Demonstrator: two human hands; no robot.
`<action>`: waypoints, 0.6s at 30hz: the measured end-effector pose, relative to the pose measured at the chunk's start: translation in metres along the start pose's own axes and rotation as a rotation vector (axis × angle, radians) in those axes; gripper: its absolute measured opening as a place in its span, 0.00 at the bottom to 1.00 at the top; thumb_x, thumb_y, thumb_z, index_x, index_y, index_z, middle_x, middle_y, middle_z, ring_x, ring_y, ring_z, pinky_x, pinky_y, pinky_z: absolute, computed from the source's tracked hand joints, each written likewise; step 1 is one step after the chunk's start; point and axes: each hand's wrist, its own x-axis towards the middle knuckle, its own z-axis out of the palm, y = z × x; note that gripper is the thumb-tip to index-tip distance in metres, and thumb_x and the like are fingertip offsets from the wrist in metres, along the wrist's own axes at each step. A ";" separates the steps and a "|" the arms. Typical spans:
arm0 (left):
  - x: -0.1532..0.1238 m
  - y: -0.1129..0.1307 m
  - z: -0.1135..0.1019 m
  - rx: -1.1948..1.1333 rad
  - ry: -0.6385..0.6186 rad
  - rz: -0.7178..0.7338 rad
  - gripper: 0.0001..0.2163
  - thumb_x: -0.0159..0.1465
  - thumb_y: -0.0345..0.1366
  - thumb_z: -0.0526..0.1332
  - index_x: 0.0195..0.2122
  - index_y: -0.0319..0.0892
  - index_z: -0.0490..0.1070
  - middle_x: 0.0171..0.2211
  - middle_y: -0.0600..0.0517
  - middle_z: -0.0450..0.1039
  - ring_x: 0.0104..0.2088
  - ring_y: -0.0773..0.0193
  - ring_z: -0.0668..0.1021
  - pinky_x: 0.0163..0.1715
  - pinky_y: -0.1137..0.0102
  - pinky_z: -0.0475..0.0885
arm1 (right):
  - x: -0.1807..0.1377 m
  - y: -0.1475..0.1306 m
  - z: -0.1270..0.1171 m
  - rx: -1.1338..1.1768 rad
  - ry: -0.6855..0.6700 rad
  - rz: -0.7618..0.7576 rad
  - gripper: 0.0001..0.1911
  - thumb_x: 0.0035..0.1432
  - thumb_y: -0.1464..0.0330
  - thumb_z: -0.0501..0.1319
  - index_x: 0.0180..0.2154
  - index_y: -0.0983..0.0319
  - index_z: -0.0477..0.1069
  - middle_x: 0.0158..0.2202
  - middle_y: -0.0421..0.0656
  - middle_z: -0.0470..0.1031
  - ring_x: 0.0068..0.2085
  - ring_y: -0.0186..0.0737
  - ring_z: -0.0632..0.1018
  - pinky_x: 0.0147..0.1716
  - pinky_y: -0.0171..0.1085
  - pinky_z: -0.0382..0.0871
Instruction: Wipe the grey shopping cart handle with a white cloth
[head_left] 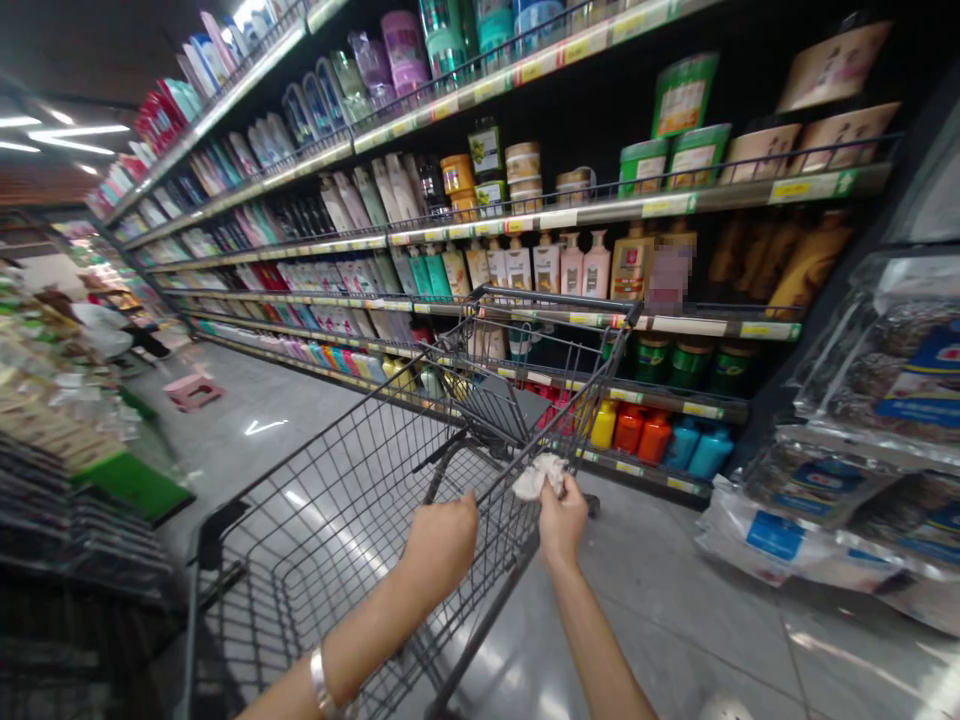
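A black wire shopping cart (pixel 352 440) stands in front of me, and its basket holds nothing that I can see. My left hand (pixel 441 540), with a silver bracelet on the wrist, is closed in a fist at the cart's near side rim and appears to grip it. The fingers' far side is hidden. My right hand (pixel 564 520) pinches a crumpled white cloth or tissue (pixel 541 477) between thumb and fingers. That white wad lies against the outer side of the cart's rim, just right of my left hand.
Long shelves (pixel 660 205) full of bottles and tubs run along the far side. Shiny packaged goods (pixel 847 500) stack up at the right. A pink stool (pixel 193 391) sits on the grey floor (pixel 277 400), with a person (pixel 112 325) behind it. Display goods line the left.
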 end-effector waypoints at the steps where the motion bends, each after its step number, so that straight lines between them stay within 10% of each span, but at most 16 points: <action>1: 0.003 0.007 0.000 -0.033 0.046 -0.012 0.13 0.65 0.33 0.48 0.47 0.36 0.66 0.33 0.40 0.77 0.35 0.53 0.80 0.32 0.66 0.69 | 0.008 -0.009 -0.003 -0.012 0.032 -0.061 0.15 0.48 0.63 0.59 0.36 0.66 0.74 0.31 0.45 0.77 0.33 0.42 0.75 0.35 0.37 0.69; 9: 0.028 0.031 0.003 -0.134 0.200 0.008 0.18 0.69 0.36 0.40 0.35 0.40 0.68 0.29 0.44 0.77 0.31 0.58 0.79 0.29 0.69 0.68 | 0.070 -0.056 -0.003 -0.277 -0.141 -0.599 0.15 0.52 0.73 0.52 0.38 0.63 0.75 0.46 0.50 0.73 0.49 0.44 0.72 0.50 0.44 0.64; 18: 0.026 0.025 0.004 -0.179 0.177 0.019 0.14 0.67 0.33 0.43 0.37 0.39 0.68 0.31 0.44 0.77 0.32 0.57 0.80 0.31 0.68 0.70 | -0.015 -0.049 -0.009 -0.420 -0.517 -0.758 0.25 0.51 0.80 0.51 0.49 0.58 0.71 0.52 0.48 0.72 0.53 0.44 0.70 0.53 0.47 0.62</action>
